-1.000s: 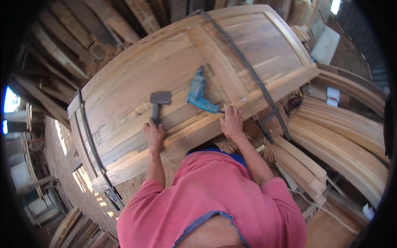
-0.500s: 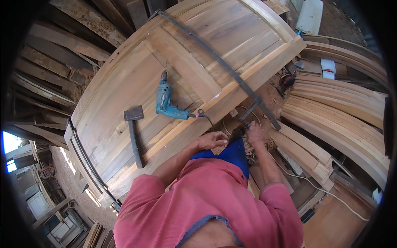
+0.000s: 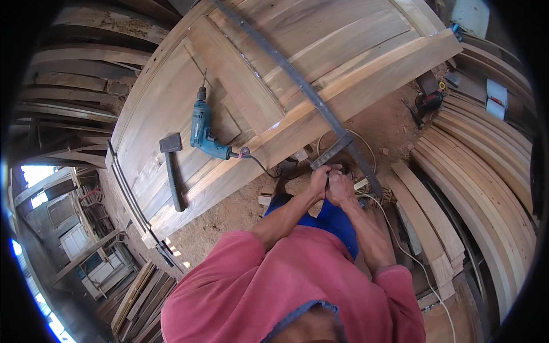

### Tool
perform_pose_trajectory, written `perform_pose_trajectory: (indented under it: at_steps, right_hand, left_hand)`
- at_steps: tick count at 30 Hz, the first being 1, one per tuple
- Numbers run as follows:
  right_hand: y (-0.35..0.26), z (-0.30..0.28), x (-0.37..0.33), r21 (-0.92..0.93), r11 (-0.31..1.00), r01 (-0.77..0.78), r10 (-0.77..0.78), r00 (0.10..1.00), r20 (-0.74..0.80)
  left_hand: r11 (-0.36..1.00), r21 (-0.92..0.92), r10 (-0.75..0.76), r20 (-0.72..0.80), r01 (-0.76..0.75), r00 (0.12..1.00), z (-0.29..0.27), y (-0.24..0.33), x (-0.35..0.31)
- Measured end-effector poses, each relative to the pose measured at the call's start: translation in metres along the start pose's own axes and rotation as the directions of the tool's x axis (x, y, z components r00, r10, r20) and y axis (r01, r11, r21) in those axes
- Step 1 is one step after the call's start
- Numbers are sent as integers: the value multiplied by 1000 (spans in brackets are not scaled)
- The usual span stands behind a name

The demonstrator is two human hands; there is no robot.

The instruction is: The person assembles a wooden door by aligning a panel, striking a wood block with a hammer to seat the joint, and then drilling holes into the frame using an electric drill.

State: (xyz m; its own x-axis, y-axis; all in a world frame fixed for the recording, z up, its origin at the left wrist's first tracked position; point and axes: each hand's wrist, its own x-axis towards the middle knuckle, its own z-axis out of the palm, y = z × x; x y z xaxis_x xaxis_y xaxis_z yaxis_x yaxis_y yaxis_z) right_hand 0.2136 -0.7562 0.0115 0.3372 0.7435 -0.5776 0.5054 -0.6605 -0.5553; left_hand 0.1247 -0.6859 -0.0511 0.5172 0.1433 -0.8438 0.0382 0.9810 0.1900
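A long dark metal bar clamp (image 3: pixel 297 80) lies across a panelled wooden door (image 3: pixel 251 94), its near end reaching past the door's edge. Just below the clamp's jaw arm, my left hand (image 3: pixel 319 182) and my right hand (image 3: pixel 341 188) are closed together round the clamp's handle (image 3: pixel 327 180), most of which they hide. On the door left of the clamp rests a blue corded drill (image 3: pixel 205 130) with a bit in its chuck. A hammer (image 3: pixel 172 171) with a blocky head lies farther left. Neither tool is touched.
Stacks of curved wooden strips (image 3: pixel 480 188) fill the right side. A dark power tool (image 3: pixel 428 102) lies on the ground by them. Rough planks (image 3: pixel 86 83) are piled at far left. A pale cord (image 3: pixel 409 254) trails down at right, beside my right arm.
My left hand has moved right from above my lap and joined my right hand on the clamp's handle. The view has shifted, while the drill and hammer stay on the door.
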Motion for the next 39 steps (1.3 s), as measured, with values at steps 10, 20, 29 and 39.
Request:
perform_pose_trajectory:
  at_steps: [10,20,29,39]
  right_hand:
    - [8,-23,15,295,946,134,-174,978,113]
    - [5,-30,13,335,939,78,-160,962,223]
    - [-103,-31,-23,-13,987,-162,126,814,-567]
    - [-247,-38,61,-125,988,-87,76,993,-93]
  left_hand:
    - [995,98,29,-403,11,915,26,10,2]
    - [959,240,-86,-254,149,963,15,21,-11]
    - [448,806,202,330,-386,922,-24,263,-169]
    - [-103,991,745,23,82,667,-146,438,-152]
